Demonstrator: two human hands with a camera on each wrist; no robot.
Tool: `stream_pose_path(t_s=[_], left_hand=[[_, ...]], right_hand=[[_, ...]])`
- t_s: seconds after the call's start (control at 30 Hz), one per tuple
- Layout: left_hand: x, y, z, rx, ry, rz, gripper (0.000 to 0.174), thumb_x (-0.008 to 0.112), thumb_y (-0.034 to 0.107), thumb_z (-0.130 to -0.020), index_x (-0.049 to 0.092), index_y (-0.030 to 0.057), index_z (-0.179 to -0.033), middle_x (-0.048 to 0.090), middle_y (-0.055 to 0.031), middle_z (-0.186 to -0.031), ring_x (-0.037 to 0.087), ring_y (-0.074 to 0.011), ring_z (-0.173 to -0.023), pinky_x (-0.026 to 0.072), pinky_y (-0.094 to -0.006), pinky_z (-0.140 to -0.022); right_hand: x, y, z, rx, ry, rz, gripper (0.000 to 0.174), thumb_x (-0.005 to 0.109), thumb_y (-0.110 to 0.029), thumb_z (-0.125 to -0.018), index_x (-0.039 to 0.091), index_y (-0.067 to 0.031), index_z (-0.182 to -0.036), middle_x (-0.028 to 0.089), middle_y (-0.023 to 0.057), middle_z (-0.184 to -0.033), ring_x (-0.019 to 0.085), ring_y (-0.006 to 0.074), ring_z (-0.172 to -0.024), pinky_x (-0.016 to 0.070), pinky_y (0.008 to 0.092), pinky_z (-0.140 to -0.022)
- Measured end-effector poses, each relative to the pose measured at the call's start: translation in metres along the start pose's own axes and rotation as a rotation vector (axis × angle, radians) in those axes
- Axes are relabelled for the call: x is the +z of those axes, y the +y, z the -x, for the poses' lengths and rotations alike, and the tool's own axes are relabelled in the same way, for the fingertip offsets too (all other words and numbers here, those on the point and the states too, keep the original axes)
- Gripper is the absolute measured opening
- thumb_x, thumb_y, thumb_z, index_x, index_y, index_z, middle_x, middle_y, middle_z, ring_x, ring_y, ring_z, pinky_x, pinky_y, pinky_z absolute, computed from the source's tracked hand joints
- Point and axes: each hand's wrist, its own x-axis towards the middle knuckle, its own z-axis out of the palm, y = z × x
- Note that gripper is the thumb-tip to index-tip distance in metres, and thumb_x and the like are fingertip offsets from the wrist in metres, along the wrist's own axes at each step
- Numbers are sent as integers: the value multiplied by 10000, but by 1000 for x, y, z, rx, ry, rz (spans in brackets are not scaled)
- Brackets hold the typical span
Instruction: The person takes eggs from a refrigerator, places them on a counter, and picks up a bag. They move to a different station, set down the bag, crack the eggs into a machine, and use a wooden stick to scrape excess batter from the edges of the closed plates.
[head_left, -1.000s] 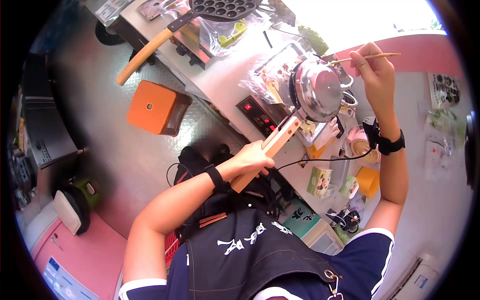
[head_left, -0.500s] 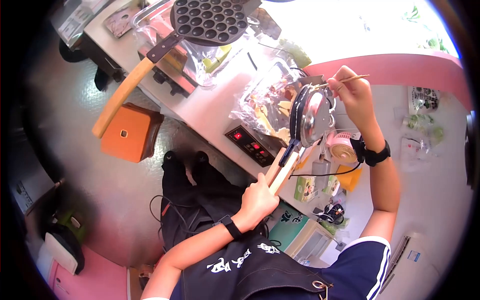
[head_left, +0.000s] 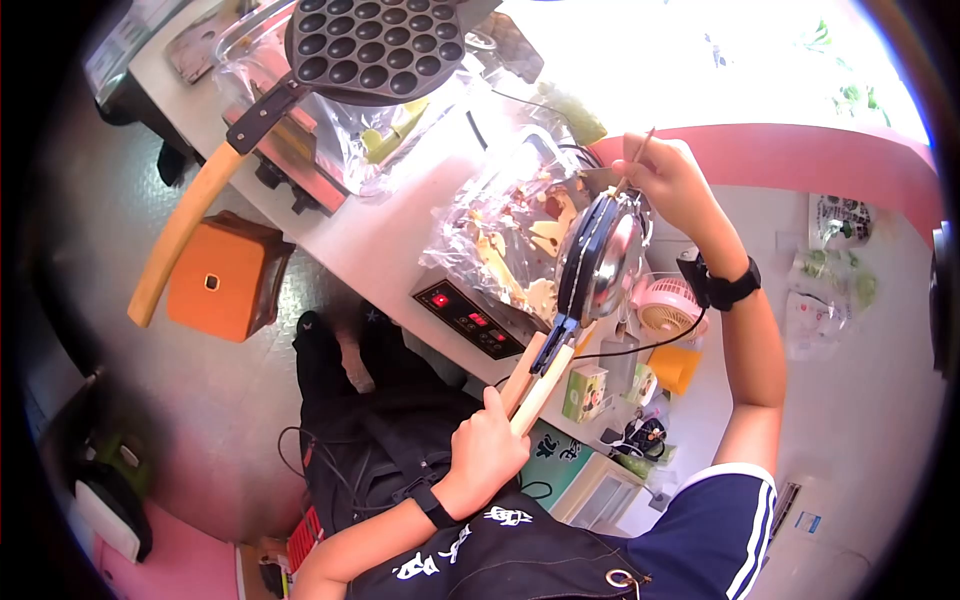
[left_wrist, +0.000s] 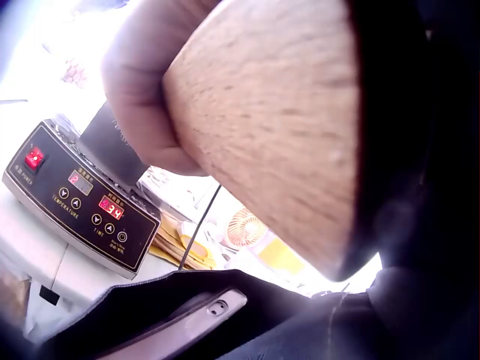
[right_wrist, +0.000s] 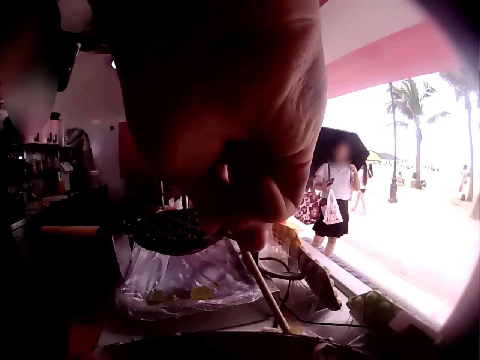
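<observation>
In the head view my left hand (head_left: 487, 448) grips the paired wooden handles (head_left: 540, 390) of a round metal waffle pan (head_left: 612, 262). The two halves of the pan lie together, tilted nearly edge-on, with pale bits along the seam. Seen from the left wrist, a wooden handle end (left_wrist: 277, 112) fills the middle, fingers (left_wrist: 135, 97) curled round it. My right hand (head_left: 672, 185) pinches a thin wooden stick (head_left: 643, 150) at the pan's far rim. The right wrist view shows that stick (right_wrist: 266, 289) slanting down from the fingertips to the dark pan edge.
A heater control panel (head_left: 480, 320) with red lights sits at the counter's front edge. Beside the pan lies a plastic bag (head_left: 500, 235) with waffle-like pieces. Another waffle pan (head_left: 380, 50) stands open at left. A pink fan (head_left: 668, 305) is at right; a person (right_wrist: 341, 180) stands outside.
The pan has turned from showing its round lid to nearly edge-on. My right hand has moved in closer to the rim, and the stick now points more steeply down. The head view has shifted.
</observation>
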Motion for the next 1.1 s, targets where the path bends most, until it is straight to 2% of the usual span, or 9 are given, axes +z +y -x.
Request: stream_pose_path(t_s=[0.17,0.33,0.37,0.43,0.63,0.7,0.87,1.03,1.1], left_hand=[[0,2,0,3,22,-16,480,699,165,-695,404,-43,-1011,641,-280,-718,661,-459,-698,564,-497,-644],[1,3,4,-7,17,-50,477,699,162,-693,404,-40,-1009,639,-279,-725,656,-462,-695,559,-503,-638],[0,3,3,-6,23,-49,478,699,163,-694,403,-40,-1010,639,-278,-727,655,-461,-694,558,-507,-637],[0,2,1,-1,34,-41,478,698,163,-695,402,-39,-1012,639,-276,-728,655,-461,-695,556,-512,-640],[1,0,4,16,27,-44,470,694,160,-697,399,-35,-1006,636,-272,-720,652,-460,-686,556,-511,-630],[1,2,-1,21,49,-39,467,693,158,-696,399,-35,-1004,634,-272,-713,651,-459,-682,557,-507,-622],[1,0,4,23,27,-34,455,690,149,-694,399,-33,-993,630,-278,-705,647,-466,-668,557,-511,-614],[-3,2,2,16,17,-15,446,690,149,-696,399,-29,-983,634,-282,-714,650,-467,-684,559,-508,-627],[-3,2,1,17,16,-7,451,697,156,-696,400,-28,-983,636,-282,-719,652,-465,-694,560,-504,-635]], right_hand=[[-13,17,-17,240,-114,-240,179,624,-82,-865,493,-6,-769,433,45,-587,437,117,-584,389,308,-562],[11,50,-21,79,-85,-52,196,622,-113,-897,516,-46,-747,454,-22,-595,426,73,-541,348,269,-513],[8,56,-19,75,-82,-50,196,622,-113,-897,516,-46,-747,454,-22,-595,426,73,-541,348,269,-513],[-8,37,-19,196,-116,-313,181,631,-85,-880,519,-31,-749,461,-18,-602,442,82,-540,365,280,-513],[2,50,-20,244,-97,-195,168,636,-65,-886,538,-25,-755,479,-24,-595,460,56,-523,365,254,-488],[-11,41,-21,165,-104,-393,154,635,-55,-879,542,-19,-761,483,-25,-597,472,70,-524,373,269,-489],[-9,46,-18,203,-151,-297,197,642,-63,-888,524,-21,-737,476,-25,-595,461,59,-540,357,235,-505],[-16,14,-6,106,-62,-466,230,634,-79,-901,516,-43,-706,500,-4,-600,474,70,-543,378,231,-512],[-19,19,-12,159,-60,-322,239,636,-75,-906,504,-41,-709,504,6,-601,479,76,-550,379,233,-509]])
